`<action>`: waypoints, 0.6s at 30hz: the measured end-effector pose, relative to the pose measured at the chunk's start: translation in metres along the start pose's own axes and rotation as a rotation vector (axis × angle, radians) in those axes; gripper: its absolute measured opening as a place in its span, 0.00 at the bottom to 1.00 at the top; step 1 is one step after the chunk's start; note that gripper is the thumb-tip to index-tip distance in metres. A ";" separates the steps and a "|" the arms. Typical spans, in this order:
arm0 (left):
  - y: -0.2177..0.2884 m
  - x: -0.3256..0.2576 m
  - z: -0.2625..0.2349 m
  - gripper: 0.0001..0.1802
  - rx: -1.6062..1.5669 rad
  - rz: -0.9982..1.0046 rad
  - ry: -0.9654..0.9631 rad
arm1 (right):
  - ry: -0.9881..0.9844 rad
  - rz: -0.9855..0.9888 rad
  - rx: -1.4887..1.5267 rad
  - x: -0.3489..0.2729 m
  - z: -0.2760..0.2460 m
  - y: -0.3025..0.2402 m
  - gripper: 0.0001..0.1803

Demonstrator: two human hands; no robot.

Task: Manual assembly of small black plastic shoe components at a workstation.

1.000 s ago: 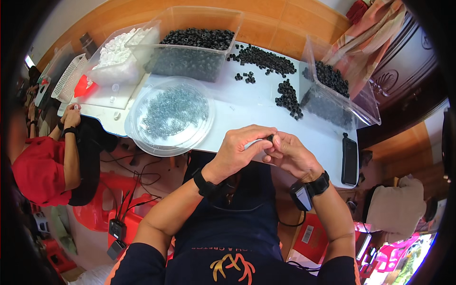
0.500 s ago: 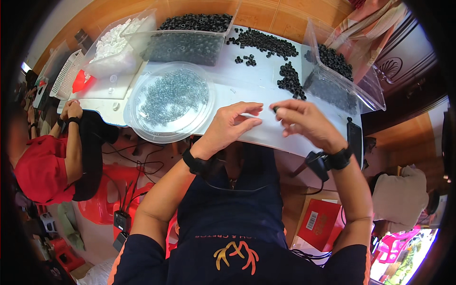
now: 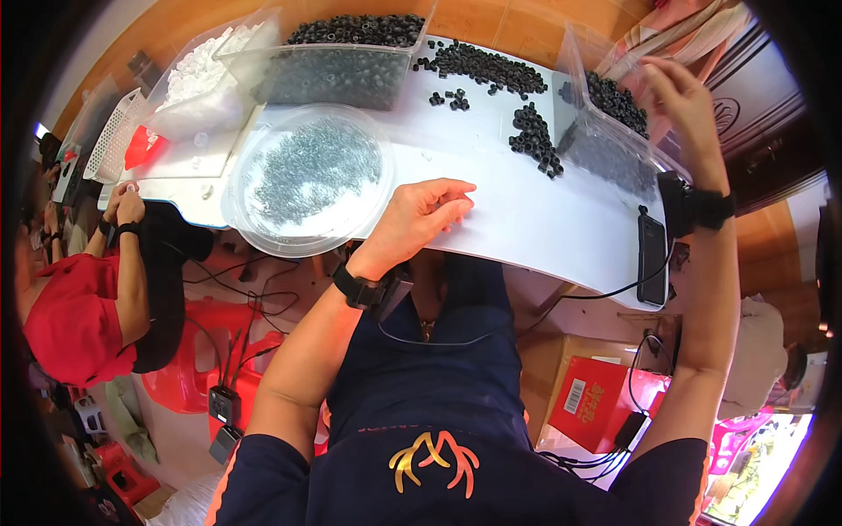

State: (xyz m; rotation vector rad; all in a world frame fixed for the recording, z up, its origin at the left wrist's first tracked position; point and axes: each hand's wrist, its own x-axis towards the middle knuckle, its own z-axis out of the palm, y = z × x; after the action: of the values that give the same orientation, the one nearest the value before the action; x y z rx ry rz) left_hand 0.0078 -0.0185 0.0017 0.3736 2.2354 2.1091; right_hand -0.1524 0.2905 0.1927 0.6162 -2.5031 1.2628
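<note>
Two hands are at work over our white worktop (image 3: pixel 544 210), and they sit well apart. Our left hand (image 3: pixel 419 217) rests near the worktop's front edge, just beside the round clear dish (image 3: pixel 307 180) of small grey pieces, with its fingers (image 3: pixel 447 200) curled loosely and the fingertips drawn near one another; we cannot tell whether anything is pinched between them. Our right hand (image 3: pixel 680 96) is raised at the far right, above the clear bin (image 3: pixel 605 131) of small black rings that stands at the right end of the worktop. Its fingers are spread and slightly bent, and we see nothing clamped in them. Both wrists carry dark bands.

Several loose black rings (image 3: pixel 491 66) lie scattered on the worktop between that bin and a second, larger clear bin (image 3: pixel 338 61) of black rings at the far edge. A smaller heap (image 3: pixel 535 140) of them lies just beside the right bin. Left of the larger bin sits a clear bag (image 3: pixel 197 83) of white pieces, and beyond it a white mesh basket (image 3: pixel 110 140) with something red (image 3: pixel 140 149) beside it. A dark phone (image 3: pixel 651 259) lies near the worktop's right front corner, with a cable running off its edge.

At the left end, another person in red (image 3: pixel 74 316) holds both hands together at the corner of the worktop.
</note>
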 end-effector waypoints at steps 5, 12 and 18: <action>0.000 -0.001 -0.001 0.15 -0.067 -0.008 -0.001 | -0.583 0.098 -0.205 -0.048 0.065 -0.017 0.12; 0.004 0.001 -0.001 0.16 -0.114 -0.023 -0.012 | -0.542 0.135 -0.551 -0.071 0.097 0.044 0.12; 0.005 -0.002 -0.001 0.16 -0.089 -0.041 -0.019 | -0.490 0.132 -0.526 -0.078 0.115 0.048 0.13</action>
State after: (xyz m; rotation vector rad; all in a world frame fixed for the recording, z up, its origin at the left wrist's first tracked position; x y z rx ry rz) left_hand 0.0098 -0.0197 0.0064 0.3392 2.1117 2.1660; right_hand -0.1131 0.2422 0.0597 0.6923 -3.1410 0.4641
